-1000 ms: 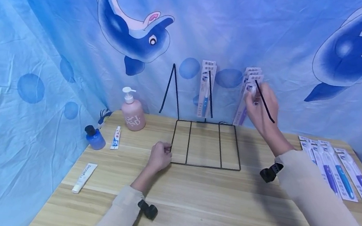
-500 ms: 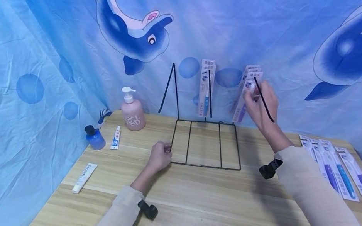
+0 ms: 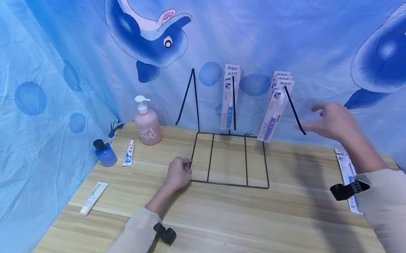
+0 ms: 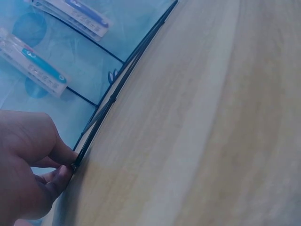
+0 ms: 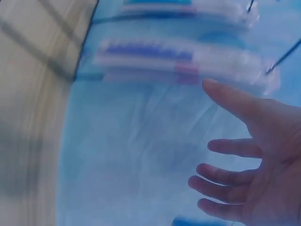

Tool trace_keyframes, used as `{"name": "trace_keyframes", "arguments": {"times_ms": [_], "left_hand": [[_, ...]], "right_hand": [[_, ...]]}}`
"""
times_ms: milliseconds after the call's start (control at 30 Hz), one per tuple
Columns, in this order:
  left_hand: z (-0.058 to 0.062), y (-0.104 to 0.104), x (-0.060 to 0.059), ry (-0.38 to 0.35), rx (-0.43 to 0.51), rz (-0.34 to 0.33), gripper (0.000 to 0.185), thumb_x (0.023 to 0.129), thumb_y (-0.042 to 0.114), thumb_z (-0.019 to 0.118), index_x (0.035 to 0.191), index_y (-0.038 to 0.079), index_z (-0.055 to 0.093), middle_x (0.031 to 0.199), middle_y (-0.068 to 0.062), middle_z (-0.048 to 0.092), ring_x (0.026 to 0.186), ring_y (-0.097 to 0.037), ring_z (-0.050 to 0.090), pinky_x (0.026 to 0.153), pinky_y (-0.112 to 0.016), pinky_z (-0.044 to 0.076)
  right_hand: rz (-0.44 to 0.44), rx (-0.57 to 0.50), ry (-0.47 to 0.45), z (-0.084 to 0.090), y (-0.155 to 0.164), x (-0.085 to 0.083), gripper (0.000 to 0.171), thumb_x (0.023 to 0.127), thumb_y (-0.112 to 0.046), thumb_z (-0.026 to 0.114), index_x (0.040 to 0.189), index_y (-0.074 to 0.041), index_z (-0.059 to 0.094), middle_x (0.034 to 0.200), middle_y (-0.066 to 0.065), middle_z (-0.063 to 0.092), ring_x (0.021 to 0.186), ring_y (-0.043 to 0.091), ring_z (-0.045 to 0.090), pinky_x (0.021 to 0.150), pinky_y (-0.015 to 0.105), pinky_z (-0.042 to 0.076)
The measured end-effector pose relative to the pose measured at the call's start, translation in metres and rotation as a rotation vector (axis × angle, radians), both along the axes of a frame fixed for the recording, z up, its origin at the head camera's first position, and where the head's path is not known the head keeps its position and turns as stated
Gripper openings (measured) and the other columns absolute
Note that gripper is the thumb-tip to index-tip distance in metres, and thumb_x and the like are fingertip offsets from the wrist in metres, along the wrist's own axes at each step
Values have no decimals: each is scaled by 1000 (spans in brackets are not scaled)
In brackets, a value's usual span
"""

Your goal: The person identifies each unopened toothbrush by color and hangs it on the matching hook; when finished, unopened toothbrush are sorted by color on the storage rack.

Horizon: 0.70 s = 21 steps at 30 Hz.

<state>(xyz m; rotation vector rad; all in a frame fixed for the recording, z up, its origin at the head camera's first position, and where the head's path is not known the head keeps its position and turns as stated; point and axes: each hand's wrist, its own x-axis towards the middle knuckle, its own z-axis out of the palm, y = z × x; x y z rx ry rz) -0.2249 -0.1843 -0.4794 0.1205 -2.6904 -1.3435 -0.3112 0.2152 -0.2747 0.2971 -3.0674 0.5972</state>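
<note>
Left fingers [image 4: 61, 149] tight on rack edge [image 3: 194, 147] — right fingers [image 5: 225, 176] wide apart, empty, clear of the hanging toothbrushes [image 3: 272, 119]

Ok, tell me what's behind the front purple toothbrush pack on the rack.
Behind the purple toothbrush pack, the tops of other packs show, with the blue curtain beyond. Those packs are mostly covered; their exact number is unclear.
</note>
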Motion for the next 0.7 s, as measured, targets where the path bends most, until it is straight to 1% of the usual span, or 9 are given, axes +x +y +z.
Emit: {"name": "trace_keyframes", "arguments": {"times_ms": [100,267,333,400,500,533,600,633,700], "left_hand": [[0,0,-1,-3,-1,6,43,78,-15,59,120,-12,63,98,-16,62,88,-27,61,82,-35,57],[0,-1,-1,-4,7,5,41,78,-15,59,119,-12,63,98,-17,62,89,-27,61,83,-35,57],[-1,-2,-1,-2,7,7,41,78,-14,60,119,-12,64,98,-17,62,88,-27,62,82,-35,57],[-2,-3,-2,1,2,9,41,78,-14,60,119,-12,64,98,-17,62,87,-27,62,82,-35,58],[-3,-3,-2,6,-1,11,41,78,-14,60,118,-12,64,98,-17,62,88,-27,62,81,-34,58],[-3,-2,-2,7,-3,9,41,78,-14,61,118,-12,64,99,-17,62,88,-27,62,81,-34,58],[-2,-1,-2,8,-5,5,41,78,-14,61,119,-12,64,99,-17,62,88,-26,62,81,-34,58],[-2,-1,-1,8,-4,3,41,78,-14,61,119,-12,64,99,-17,62,88,-26,61,81,-34,57],[-1,0,-1,6,-1,2,40,79,-14,61,119,-12,64,99,-17,62,88,-26,61,80,-34,57]], "right_hand": [[-57,7,-18,-14,24,-1,84,85,-53,71,134,11,48,125,40,49,109,54,50,80,63,48],[-147,-17,-35,-54,67,-6,76,92,-42,66,128,20,45,126,44,42,113,60,43,88,68,43],[-166,-17,-39,-70,83,-9,71,94,-38,63,127,23,44,125,45,42,111,61,44,88,68,43],[-198,-19,-68,-86,97,-11,69,96,-35,59,127,24,43,124,46,42,110,61,44,88,69,43],[-228,-4,-110,-108,118,-14,67,97,-32,54,125,27,43,121,47,44,105,60,48,84,66,46],[-242,-1,-126,-114,123,-14,65,97,-32,54,123,27,44,118,46,46,100,58,51,79,63,49],[-275,6,-149,-124,131,-14,57,97,-31,52,109,24,54,98,39,55,83,49,56,66,53,52],[-283,12,-151,-128,134,-14,53,97,-31,51,100,21,58,87,33,57,74,43,57,59,46,51],[-302,9,-158,-134,137,-13,46,97,-30,52,79,12,60,65,18,52,60,30,51,49,36,42]]}}
